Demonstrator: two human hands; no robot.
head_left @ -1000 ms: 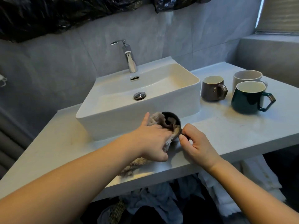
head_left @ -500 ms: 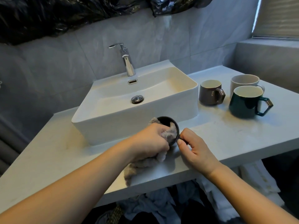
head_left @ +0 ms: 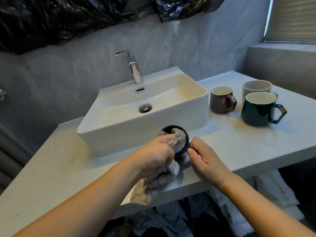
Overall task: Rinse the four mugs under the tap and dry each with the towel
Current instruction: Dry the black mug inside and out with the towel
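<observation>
Grey-tiled bathroom, white countertop (head_left: 239, 147) with a white vessel basin (head_left: 136, 134) and chrome tap (head_left: 135, 71); no water visibly running. Black plastic sheeting (head_left: 68, 19) hangs above.

Black mug (head_left: 185, 134) sits on the counter right in front of the basin. Left hand (head_left: 153, 153) grips a bunched grey-beige towel (head_left: 164, 178) and has part of it stuffed into the mug's mouth. Right hand (head_left: 205, 158) is curled at the mug's side, probably pinching the handle; the handle itself is hidden, so not certain.

Progress: drying of the black mug is in hand. Three others stand upright to the right: brown mug (head_left: 220, 101), white mug (head_left: 256, 88), dark green mug (head_left: 256, 110), the white one just behind the green. Can't tell from here whether they're wet, dry or untouched. At best one of four is nearly done.

Count: 4 mugs, 1 towel, 1 tap, 1 basin.
</observation>
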